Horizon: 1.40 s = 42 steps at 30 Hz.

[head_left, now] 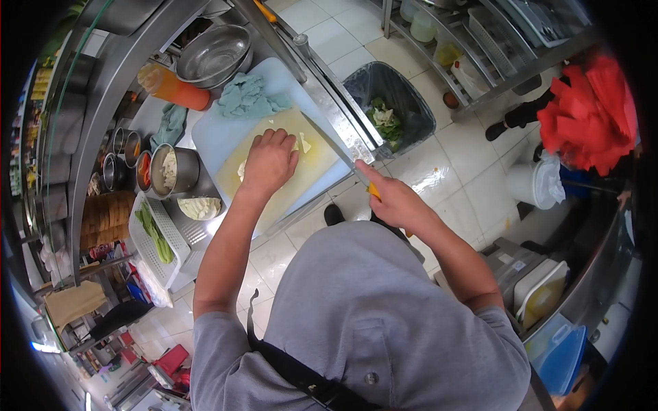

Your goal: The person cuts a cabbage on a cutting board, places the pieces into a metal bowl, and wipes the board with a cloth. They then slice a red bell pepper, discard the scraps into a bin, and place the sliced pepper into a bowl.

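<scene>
My left hand [271, 163] presses down on the yellowish cutting board [274, 218], its fingers curled over pale cabbage [241, 170] that is mostly hidden under them. A loose cabbage piece [305, 143] lies just beyond its fingertips. In my right hand [396, 200] is a knife [330, 141] with a yellow handle, the index finger stretched along it. The blade reaches across the board's right side, apart from my left hand. Under the yellowish board lies a larger pale-blue board [214, 130]. A crumpled green cloth [250, 96] rests at the far end.
Left of the boards are a cabbage wedge [199, 208], a metal pot [184, 172] of chopped pale pieces and a white basket [179, 241] with green stalks. An orange bottle [175, 88] and metal bowl [214, 56] stand behind. A lined bin [415, 103] is right; another person's legs [515, 118] show beyond.
</scene>
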Tool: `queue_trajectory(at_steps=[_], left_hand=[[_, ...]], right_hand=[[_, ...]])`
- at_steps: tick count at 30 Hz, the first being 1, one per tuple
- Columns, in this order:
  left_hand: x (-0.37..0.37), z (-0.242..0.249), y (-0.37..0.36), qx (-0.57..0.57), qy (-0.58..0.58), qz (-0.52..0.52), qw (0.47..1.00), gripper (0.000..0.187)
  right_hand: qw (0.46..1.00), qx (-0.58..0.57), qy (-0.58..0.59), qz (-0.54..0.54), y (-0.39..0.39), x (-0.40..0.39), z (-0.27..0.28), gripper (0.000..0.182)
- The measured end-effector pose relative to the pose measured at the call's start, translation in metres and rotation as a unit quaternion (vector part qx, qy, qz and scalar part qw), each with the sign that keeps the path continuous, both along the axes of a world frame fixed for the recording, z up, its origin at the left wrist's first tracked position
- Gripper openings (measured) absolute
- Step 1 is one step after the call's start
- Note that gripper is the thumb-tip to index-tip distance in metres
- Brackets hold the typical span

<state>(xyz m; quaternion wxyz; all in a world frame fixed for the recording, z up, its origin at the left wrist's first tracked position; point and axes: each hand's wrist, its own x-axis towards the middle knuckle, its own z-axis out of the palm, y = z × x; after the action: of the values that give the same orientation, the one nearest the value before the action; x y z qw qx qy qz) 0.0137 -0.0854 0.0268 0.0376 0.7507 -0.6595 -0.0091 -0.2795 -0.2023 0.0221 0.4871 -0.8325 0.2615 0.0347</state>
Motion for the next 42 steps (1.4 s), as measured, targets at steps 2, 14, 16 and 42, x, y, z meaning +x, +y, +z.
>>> queue_trajectory(at_steps=[2, 14, 16, 42], left_hand=[[0.0, -0.002, 0.001, -0.013, -0.005, -0.003, 1.0, 0.025], [-0.004, -0.002, -0.004, -0.013, 0.017, 0.034, 0.999, 0.023], [-0.005, -0.002, -0.004, -0.023, 0.022, 0.032, 0.999, 0.022], [0.033, 0.024, 0.036, -0.021, 0.165, 0.014, 0.986, 0.048]], right_hand=[[1.0, -0.002, 0.002, 0.001, 0.001, 0.0, 0.001, 0.079], [1.0, -0.006, -0.006, 0.001, 0.004, 0.001, -0.001, 0.078], [1.0, -0.01, -0.004, 0.0, 0.004, 0.001, -0.001, 0.078], [0.985, -0.125, -0.026, 0.113, 0.004, 0.036, 0.033, 0.08]])
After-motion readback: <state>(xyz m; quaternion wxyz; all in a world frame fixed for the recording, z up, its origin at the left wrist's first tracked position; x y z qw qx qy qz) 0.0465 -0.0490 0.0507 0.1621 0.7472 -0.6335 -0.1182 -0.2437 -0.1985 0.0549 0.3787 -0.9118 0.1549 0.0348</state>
